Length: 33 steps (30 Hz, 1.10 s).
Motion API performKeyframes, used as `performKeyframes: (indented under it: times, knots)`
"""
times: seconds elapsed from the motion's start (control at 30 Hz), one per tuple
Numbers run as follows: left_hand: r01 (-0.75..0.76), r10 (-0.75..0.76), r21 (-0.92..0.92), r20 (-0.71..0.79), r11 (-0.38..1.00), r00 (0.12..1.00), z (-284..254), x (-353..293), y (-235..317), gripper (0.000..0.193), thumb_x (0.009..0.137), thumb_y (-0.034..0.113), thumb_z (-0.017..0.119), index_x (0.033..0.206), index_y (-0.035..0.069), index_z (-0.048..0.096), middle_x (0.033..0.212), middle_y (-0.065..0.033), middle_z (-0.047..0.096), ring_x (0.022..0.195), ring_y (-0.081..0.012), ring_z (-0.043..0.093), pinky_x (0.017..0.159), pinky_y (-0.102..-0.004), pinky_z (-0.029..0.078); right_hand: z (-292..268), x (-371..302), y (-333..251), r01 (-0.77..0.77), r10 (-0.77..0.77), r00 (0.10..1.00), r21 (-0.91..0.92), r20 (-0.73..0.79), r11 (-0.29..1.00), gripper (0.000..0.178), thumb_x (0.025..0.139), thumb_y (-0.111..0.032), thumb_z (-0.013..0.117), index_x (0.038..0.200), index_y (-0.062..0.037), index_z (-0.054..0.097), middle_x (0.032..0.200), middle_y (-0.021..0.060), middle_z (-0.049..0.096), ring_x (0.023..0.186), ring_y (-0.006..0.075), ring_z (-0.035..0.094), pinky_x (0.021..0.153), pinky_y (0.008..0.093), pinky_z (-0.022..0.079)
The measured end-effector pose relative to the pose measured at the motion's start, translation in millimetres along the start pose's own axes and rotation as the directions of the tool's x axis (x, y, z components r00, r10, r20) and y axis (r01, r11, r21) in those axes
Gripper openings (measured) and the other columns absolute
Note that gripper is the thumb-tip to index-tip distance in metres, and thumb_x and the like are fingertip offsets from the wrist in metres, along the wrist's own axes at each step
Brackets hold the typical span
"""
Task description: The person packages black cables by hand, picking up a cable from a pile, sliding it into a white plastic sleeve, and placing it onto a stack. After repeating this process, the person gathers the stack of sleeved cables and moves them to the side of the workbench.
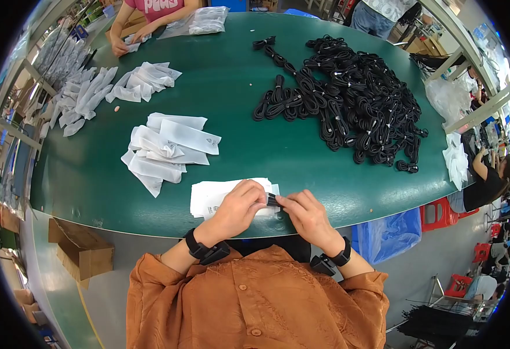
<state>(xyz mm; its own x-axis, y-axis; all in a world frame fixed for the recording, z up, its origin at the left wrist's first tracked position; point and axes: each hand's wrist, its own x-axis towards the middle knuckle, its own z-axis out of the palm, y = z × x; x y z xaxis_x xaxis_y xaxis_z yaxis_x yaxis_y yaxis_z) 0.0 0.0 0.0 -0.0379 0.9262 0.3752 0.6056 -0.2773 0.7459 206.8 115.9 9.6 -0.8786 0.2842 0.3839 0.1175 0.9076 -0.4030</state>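
Rust-brown shirt (255, 299) nearest, we pinch a black cable bundle (272, 200) in our right hand (308, 216), its visible length slanting crosswise above white pouches (205, 195) toward our left hand (239, 208) just beside, whose hold we cannot tell.

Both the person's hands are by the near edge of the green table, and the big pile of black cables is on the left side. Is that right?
Not quite: in the head view, the black cables are piled on the right side of the table. The left hand and right hand are by its near edge.
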Motion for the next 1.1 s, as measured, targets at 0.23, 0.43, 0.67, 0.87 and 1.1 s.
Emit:
performKeyframes:
  times: [0.23,0.43,0.67,0.87,1.1]
  knots:
    - [0.278,-0.294,-0.233,-0.04,0.932,0.955,-7,2,5,0.009,0.087,0.0,0.067,0.091,0.004,0.059,0.104,-0.0068,0.059,0.09,-0.0202,0.057,0.072,-0.0287,0.048,-10,6,-6,0.146,-0.133,0.988,0.193,-0.078,0.97,0.041,0.077,0.006,0.069,0.116,-0.0074,0.069,0.105,0.0092,0.06,0.084,0.0281,0.059,0.068,0.0363,0.053]
    - [0.002,-0.006,-0.075,-0.051,0.997,0.999,-9,8,10,0.009,0.087,-0.001,0.066,0.09,0.004,0.059,0.105,-0.0067,0.059,0.09,-0.0156,0.056,0.072,-0.026,0.047,6,13,-3,0.106,-0.072,0.988,0.254,-0.138,0.961,0.037,0.078,0.003,0.076,0.113,-0.0061,0.069,0.105,0.0125,0.058,0.083,0.0269,0.061,0.069,0.0337,0.053]
    - [0.253,-0.264,-0.426,0.033,0.868,0.964,-30,8,-7,0.006,0.093,0.003,0.064,0.092,0.004,0.058,0.11,-0.0071,0.056,0.094,-0.0101,0.053,0.079,-0.0237,0.046,33,33,-12,0.018,0.26,0.913,0.667,-0.315,0.745,0.028,0.079,-0.002,0.08,0.104,-0.0034,0.067,0.111,0.0131,0.055,0.084,0.0217,0.062,0.069,0.0318,0.052]
    - [0.166,-0.216,-0.594,-0.014,0.787,0.976,-36,21,-10,0.006,0.098,0.008,0.061,0.096,0.004,0.057,0.11,-0.0055,0.055,0.087,-0.008,0.052,0.075,-0.0224,0.046,27,61,1,0.211,-0.114,0.959,0.388,-0.258,0.897,0.022,0.083,-0.003,0.078,0.098,-0.0021,0.062,0.11,0.0134,0.055,0.081,0.0166,0.059,0.069,0.0287,0.051]
    - [0.21,-0.511,-0.871,-0.055,0.445,0.858,-85,-8,-35,0.011,0.1,0.013,0.058,0.105,0.004,0.052,0.088,-0.003,0.056,0.06,-0.0055,0.043,0.051,-0.0205,0.035,27,100,-7,0.054,0.13,0.973,0.731,-0.193,0.68,0.008,0.093,-0.005,0.067,0.097,-0.0014,0.061,0.103,0.008,0.057,0.078,0.0104,0.056,0.064,0.025,0.049]
